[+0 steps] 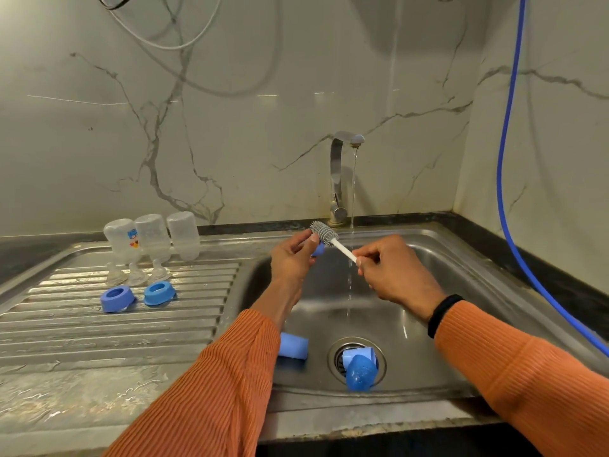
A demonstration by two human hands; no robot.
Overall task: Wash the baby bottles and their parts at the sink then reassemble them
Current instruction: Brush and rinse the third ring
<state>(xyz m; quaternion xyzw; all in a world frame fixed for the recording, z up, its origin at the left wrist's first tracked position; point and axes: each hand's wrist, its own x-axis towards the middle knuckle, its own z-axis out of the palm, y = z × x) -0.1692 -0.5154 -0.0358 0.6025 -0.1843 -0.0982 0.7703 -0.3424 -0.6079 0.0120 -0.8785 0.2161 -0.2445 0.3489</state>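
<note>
Marble wall behind, steel sink [461, 258] below with the tap [339, 179] running, and the left hand [293, 258] pinches a small blue ring [319, 249] while the right hand [392, 272] pinches the white handle of the brush [324, 233]. Best bet: work the bristles around the ring under the stream. Plenty of basin room; two blue caps [361, 369] sit low by the drain, bottles [151, 239] well left.

A blue hose [506, 179] hangs down the marble wall [230, 127].
</note>
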